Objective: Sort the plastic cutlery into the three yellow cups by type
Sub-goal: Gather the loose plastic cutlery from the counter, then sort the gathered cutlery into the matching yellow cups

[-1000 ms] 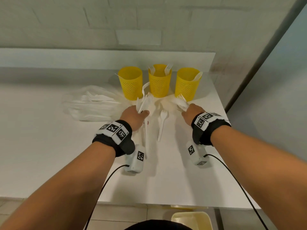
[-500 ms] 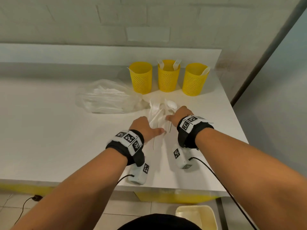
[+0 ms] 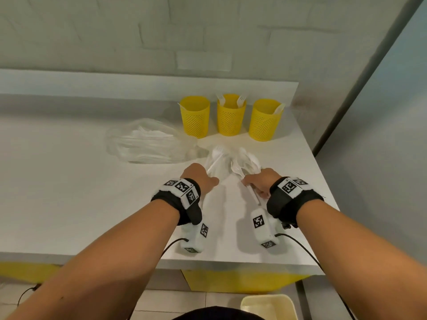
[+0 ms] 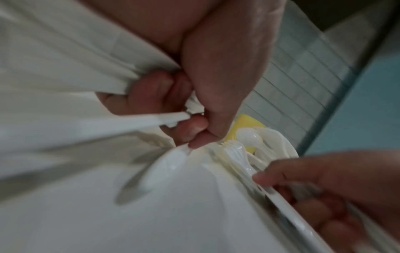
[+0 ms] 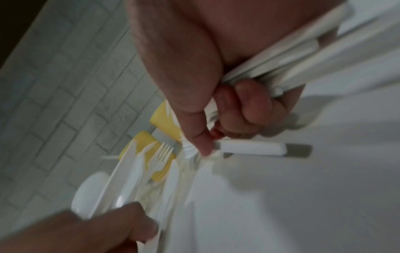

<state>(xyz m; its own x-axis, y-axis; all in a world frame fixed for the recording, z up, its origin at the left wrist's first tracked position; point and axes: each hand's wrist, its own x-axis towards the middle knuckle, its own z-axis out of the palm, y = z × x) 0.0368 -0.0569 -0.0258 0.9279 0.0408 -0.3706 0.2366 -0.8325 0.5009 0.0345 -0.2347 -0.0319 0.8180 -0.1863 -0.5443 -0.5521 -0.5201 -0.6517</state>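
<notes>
White plastic cutlery [image 3: 233,166] is held fanned out for sorting: handles are pinched in the left hand [image 3: 199,179], a bundle clenched in the right hand [image 3: 261,182], near three yellow perforated cups [image 3: 231,117].

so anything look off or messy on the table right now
Nothing is spilled or broken. The three yellow cups stand upright. The left hand and right hand each hold mixed white cutlery fanned out untidily. A clear bag of cutlery lies slumped left of the cups.
</notes>
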